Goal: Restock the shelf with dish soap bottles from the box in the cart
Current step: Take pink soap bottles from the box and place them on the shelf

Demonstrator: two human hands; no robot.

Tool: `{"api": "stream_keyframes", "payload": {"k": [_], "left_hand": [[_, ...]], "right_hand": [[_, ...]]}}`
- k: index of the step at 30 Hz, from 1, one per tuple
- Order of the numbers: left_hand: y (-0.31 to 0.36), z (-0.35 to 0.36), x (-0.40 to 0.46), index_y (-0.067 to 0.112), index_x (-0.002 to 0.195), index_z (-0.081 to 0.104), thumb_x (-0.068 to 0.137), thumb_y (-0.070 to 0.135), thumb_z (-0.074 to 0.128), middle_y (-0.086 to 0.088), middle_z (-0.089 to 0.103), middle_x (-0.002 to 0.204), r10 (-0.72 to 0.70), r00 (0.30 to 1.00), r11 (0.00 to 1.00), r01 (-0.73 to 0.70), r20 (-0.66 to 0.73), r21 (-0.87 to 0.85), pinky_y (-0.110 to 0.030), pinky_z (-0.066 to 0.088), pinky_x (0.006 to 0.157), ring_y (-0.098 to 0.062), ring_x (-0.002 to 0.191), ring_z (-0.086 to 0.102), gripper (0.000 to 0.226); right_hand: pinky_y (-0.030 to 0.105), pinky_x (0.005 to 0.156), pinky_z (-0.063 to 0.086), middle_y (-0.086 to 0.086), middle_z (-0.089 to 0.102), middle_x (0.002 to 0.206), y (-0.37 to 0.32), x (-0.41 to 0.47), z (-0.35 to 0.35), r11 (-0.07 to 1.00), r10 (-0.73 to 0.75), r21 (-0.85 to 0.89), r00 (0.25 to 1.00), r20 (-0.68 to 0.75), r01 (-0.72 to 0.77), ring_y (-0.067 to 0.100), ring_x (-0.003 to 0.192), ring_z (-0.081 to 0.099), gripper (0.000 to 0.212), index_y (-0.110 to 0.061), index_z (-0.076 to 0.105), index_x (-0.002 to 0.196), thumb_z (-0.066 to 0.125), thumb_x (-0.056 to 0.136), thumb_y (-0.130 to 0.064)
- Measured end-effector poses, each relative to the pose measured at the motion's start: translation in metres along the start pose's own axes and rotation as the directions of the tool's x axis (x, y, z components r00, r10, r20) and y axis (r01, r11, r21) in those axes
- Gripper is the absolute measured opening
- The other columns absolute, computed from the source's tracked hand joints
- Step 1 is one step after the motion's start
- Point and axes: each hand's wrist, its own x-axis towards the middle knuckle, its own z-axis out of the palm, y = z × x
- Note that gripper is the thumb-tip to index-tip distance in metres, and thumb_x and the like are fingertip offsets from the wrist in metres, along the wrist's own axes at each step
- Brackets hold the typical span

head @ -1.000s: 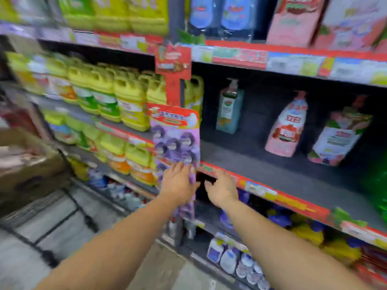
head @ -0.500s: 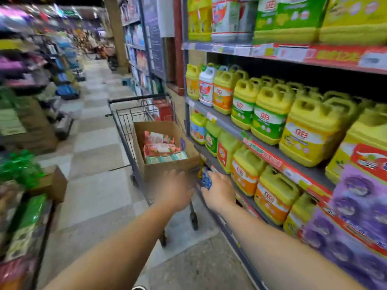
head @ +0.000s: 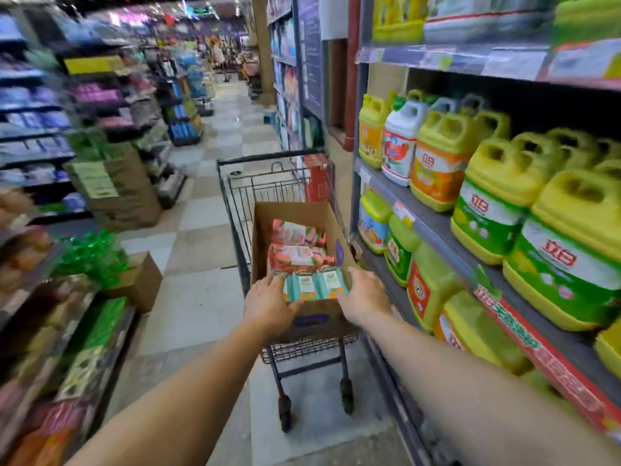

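We reach our left hand [head: 268,306] and right hand [head: 364,297], fingers loose, around teal soap packs [head: 316,284] in the cart's [head: 242,196] brown box [head: 295,211] by the shelf [head: 433,227].

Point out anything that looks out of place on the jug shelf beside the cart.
One white jug with a red label stands among the yellow jugs on the middle shelf, the only one of its colour there. Nothing looks spilled, tipped or damaged.
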Motion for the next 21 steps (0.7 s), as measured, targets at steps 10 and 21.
{"api": "stream_keyframes", "payload": {"k": [10, 21], "left_hand": [[-0.039, 0.014, 0.106, 0.019, 0.143, 0.040, 0.087, 0.043, 0.066, -0.003, 0.050, 0.140, -0.117, 0.990, 0.984, 0.127, 0.080, -0.129, -0.037, 0.036, 0.110, -0.022, 0.132, 0.043, 0.066], [-0.115, 0.051, 0.304, 0.028, 0.130, 0.052, 0.067, 0.061, 0.070, 0.005, 0.062, 0.127, -0.007, 0.967, 0.969, 0.069, 0.253, -0.237, -0.042, 0.047, 0.102, -0.018, 0.117, 0.058, 0.074]], "right_hand": [[0.034, 0.098, 0.044, 0.006, 0.048, 0.136, -0.026, 0.116, 0.051, 0.997, 0.055, 0.055, 0.993, 0.102, -0.061, 0.028, 0.123, 0.049, 0.051, -0.023, 0.045, 0.138, 0.060, 0.091, -0.035], [0.035, 0.093, 0.044, 0.012, 0.054, 0.128, -0.067, 0.269, 0.126, 0.939, 0.283, 0.172, 0.954, 0.102, -0.297, 0.033, 0.116, 0.054, 0.043, -0.020, 0.052, 0.127, 0.065, 0.087, -0.028]]}}
